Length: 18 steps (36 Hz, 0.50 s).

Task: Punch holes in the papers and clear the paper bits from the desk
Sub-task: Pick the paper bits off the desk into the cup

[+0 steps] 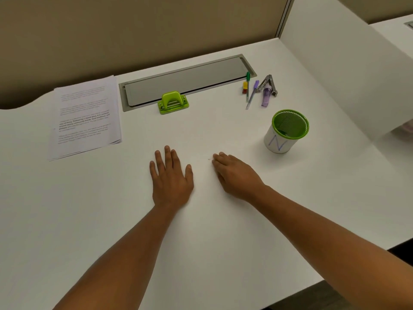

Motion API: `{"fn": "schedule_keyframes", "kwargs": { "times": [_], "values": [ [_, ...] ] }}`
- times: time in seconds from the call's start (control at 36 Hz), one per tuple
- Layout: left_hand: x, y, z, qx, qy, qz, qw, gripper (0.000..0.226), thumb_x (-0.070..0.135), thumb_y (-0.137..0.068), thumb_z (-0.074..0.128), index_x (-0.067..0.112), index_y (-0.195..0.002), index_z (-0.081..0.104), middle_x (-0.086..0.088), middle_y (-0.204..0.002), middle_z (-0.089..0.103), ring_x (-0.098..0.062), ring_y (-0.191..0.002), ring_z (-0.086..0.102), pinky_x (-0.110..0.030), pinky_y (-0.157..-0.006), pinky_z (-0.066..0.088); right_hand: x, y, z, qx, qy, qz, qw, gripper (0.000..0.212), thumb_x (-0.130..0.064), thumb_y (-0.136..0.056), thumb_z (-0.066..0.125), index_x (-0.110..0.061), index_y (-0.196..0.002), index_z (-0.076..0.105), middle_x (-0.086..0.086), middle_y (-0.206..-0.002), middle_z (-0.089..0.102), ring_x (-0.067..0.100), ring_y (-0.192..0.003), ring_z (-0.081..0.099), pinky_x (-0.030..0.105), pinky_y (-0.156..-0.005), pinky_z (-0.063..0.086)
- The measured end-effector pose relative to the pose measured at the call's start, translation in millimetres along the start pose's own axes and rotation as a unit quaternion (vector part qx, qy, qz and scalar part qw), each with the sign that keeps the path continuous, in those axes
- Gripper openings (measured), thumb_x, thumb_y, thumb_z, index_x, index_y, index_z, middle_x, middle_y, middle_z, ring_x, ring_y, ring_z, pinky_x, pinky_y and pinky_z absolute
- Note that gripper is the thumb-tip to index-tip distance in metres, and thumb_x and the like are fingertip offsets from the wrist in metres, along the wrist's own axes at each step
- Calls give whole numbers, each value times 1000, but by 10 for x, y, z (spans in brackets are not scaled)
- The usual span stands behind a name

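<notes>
Both hands lie flat and empty on the white desk (pixel 223 253).
Left hand (pixel 171 177) spread wide; right hand (pixel 234 175) narrower beside a paper bit (pixel 209 159); papers (pixel 86 116), green punch (pixel 173 102), mesh cup (pixel 287 130) well apart.

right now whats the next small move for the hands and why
Probably sweep the right hand left so it pushes the tiny paper bit at its fingertips toward the left hand, which lies flat on the desk like a stop. The punch and papers sit set aside.

Hole punch (pixel 173 102) lime green; desk (pixel 223 242) white; mesh cup (pixel 288 130) green (white wrap, blue "N"); papers (pixel 86 117) white, black print.
</notes>
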<state>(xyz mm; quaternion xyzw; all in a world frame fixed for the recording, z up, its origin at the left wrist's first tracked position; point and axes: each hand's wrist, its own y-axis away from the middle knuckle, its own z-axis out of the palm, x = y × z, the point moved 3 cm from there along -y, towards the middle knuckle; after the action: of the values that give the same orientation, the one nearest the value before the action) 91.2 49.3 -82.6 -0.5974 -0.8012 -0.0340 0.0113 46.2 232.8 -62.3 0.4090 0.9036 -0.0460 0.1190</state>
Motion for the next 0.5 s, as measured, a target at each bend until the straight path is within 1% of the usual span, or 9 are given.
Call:
{"fn": "schedule_keyframes", "kwargs": {
  "times": [0.08,0.19,0.28,0.36,0.42,0.5],
  "values": [
    [4,3,-10,1,0,-1,1000,69,49,-101,20,7,-156,17,-12,-165,8,-34,-152,4,-51,-123,7,51,-84,-73,5,-32,36,999,47,-25,-104,34,-7,-147,38,10,-156,33,25,-145,28,35,-118,22],
    [1,1,-6,-2,1,-4,1000,70,50,-101,20,7,-156,16,-11,-165,7,-33,-152,3,-51,-123,6,53,-293,-71,-30,-28,71,997,55,-35,-105,27,-7,-151,25,10,-161,18,24,-149,14,39,-121,16],
    [-2,-6,3,-7,-1,-5,1000,70,50,-101,19,7,-156,15,-11,-165,6,-33,-152,2,-50,-123,7,-28,-291,10,-57,-14,67,996,57,-37,-105,23,-7,-153,20,10,-162,12,24,-150,8,41,-122,12],
    [-3,-7,6,-7,2,-4,1000,70,50,-101,19,7,-156,15,-11,-165,6,-33,-152,2,-51,-123,7,-81,-143,58,-67,-8,57,996,55,-33,-105,23,-7,-153,19,11,-162,12,25,-150,9,40,-122,10],
    [-4,-3,9,-4,3,-2,1000,70,50,-101,19,7,-156,15,-11,-165,6,-34,-152,2,-51,-123,7,-70,-43,32,-52,-17,54,997,53,-32,-105,24,-8,-152,24,9,-162,16,24,-150,12,40,-121,12],
    [-6,3,15,-6,3,-1,1000,70,50,-101,18,7,-156,13,-11,-166,4,-34,-152,1,-51,-123,6,15,88,-60,-1,-45,105,993,53,-35,-104,24,-10,-151,28,6,-161,19,23,-150,11,46,-120,16]
  ]
}}
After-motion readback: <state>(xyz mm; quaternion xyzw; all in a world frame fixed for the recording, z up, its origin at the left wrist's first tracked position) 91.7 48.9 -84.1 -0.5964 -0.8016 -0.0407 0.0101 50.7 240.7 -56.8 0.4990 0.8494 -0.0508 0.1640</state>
